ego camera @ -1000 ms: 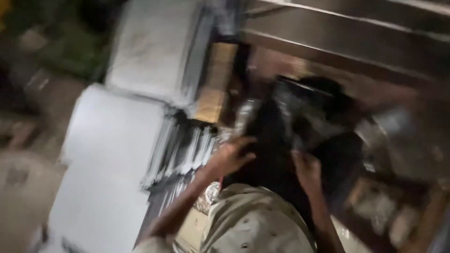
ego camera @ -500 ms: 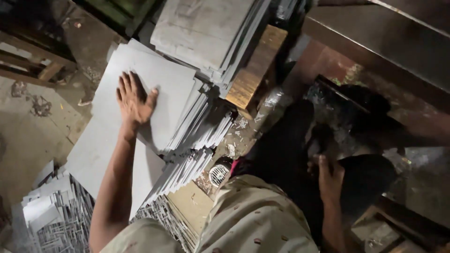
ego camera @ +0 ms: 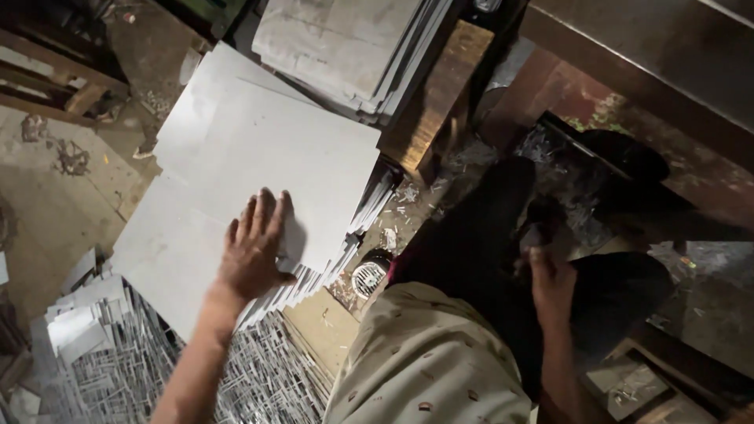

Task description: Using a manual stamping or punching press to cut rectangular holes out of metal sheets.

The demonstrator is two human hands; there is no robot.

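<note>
One right hand [ego camera: 552,276] sits half-lost against dark cloth [ego camera: 503,235], fingers unclear.

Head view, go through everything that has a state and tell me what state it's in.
Left hand: open, palm flat on top grey sheet.
Right hand: low by dark trousers; grip unclear.
Sheet stack: fanned, edges uneven.
Upper stack: resting on wooden block.

We see a metal workshop: stacked grey flat metal sheets [ego camera: 259,149] at upper left, punched silvery scrap strips [ego camera: 110,369] at lower left.
</note>
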